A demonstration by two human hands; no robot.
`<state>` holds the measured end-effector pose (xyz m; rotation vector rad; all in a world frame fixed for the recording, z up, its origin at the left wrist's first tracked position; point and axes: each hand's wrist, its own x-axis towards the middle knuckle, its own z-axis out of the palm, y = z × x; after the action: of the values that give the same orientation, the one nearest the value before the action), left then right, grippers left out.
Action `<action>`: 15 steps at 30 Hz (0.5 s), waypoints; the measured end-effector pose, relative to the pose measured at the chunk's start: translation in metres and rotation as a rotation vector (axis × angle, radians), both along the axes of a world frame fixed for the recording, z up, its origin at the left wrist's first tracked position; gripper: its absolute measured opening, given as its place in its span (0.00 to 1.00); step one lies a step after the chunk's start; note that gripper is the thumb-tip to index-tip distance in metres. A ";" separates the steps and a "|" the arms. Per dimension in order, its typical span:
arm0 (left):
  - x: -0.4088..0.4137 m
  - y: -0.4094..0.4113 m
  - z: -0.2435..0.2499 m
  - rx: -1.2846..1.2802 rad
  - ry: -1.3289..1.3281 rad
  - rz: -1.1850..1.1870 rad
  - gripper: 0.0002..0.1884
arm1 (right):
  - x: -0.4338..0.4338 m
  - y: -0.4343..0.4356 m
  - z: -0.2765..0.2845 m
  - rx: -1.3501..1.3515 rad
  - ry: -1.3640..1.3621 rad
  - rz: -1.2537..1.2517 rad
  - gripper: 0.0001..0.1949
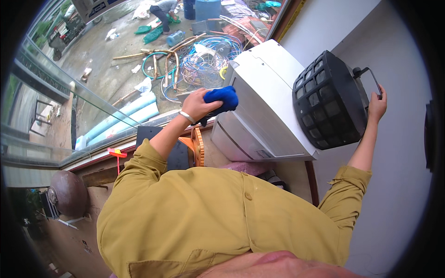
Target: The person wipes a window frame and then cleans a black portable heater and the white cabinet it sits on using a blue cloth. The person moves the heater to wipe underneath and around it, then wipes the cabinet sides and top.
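Observation:
My left hand point(199, 106), with a pale bangle at the wrist, grips a bunched blue cloth point(223, 99) beside the near left edge of a white boxy appliance point(267, 93); a darker part hangs below the hand. My right hand point(377, 104) has its fingers around the thin metal bracket point(372, 74) of a black stage light point(330, 102). The light's curved front bears a grid of square lenses and faces left. Its housing is tilted over the right end of the appliance; whether it rests there, I cannot tell.
A glass window point(114, 76) is at the left, with tangled hoses point(205, 62), wooden poles and a bending person point(163, 14) beyond it. An orange-rimmed object point(198, 146) and a red brush point(117, 153) lie below. A white wall point(393, 139) bounds the right.

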<state>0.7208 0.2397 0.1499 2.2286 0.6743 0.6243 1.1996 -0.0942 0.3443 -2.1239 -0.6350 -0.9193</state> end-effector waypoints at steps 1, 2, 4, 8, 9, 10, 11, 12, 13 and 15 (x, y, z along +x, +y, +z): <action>0.017 -0.005 0.028 -0.008 -0.014 -0.010 0.22 | 0.006 -0.004 -0.002 -0.005 -0.028 0.008 0.19; 0.035 -0.008 0.041 0.081 -0.180 -0.036 0.22 | 0.014 -0.007 -0.004 -0.014 -0.058 0.021 0.19; 0.078 -0.008 0.063 0.348 -0.459 -0.087 0.22 | 0.022 -0.011 -0.005 -0.029 -0.052 0.022 0.19; 0.161 -0.014 0.047 0.485 -0.187 -0.106 0.27 | 0.036 -0.014 -0.004 -0.031 -0.060 0.066 0.19; 0.177 -0.018 0.025 0.383 0.044 -0.224 0.27 | 0.038 -0.013 -0.005 -0.045 -0.057 0.056 0.19; 0.177 -0.033 0.018 0.612 -0.029 -0.152 0.26 | 0.041 -0.023 -0.010 -0.064 -0.050 0.021 0.19; 0.178 -0.039 0.020 0.558 -0.005 -0.160 0.25 | 0.042 -0.025 -0.007 -0.075 -0.049 -0.005 0.19; 0.178 -0.040 0.022 0.534 -0.011 -0.201 0.24 | 0.041 -0.018 -0.004 -0.056 -0.044 0.009 0.19; 0.178 -0.046 0.017 0.545 -0.045 -0.227 0.23 | 0.038 -0.018 -0.005 -0.043 -0.031 0.017 0.19; 0.177 -0.062 0.010 0.542 -0.191 -0.371 0.22 | 0.036 -0.015 -0.005 -0.029 -0.034 0.034 0.19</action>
<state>0.8975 0.1777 0.1596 2.6433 -0.0253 0.8872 1.2354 -0.1093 0.3389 -2.1205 -0.7031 -0.9353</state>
